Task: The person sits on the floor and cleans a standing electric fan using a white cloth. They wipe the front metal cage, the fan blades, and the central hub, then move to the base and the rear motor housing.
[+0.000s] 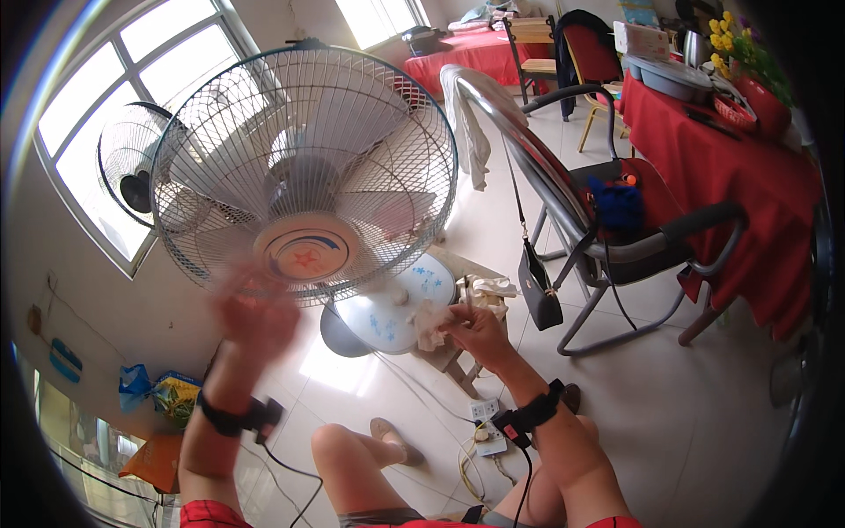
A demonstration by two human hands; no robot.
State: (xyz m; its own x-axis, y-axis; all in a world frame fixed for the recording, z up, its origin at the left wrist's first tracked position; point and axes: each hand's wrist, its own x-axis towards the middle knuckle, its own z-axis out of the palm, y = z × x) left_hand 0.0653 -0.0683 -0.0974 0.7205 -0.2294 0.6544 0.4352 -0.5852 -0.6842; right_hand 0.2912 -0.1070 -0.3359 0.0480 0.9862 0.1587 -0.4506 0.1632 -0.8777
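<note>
A large fan faces me, its wire grille bearing a round white cap with a red star. My left hand is motion-blurred at the lower left rim of the grille; whether it grips the wire cannot be told. Below the grille, my right hand pinches a crumpled whitish cloth or tissue. A thin upright object near those fingers is too small to identify. Behind the hand is the white fan base with blue flower prints, partly covered by the grille.
A wooden stool carries more crumpled cloth. On the floor lie a power strip and cables. To the right stand a metal-framed armchair with a hanging black bag and a red-draped table. A second fan stands by the window.
</note>
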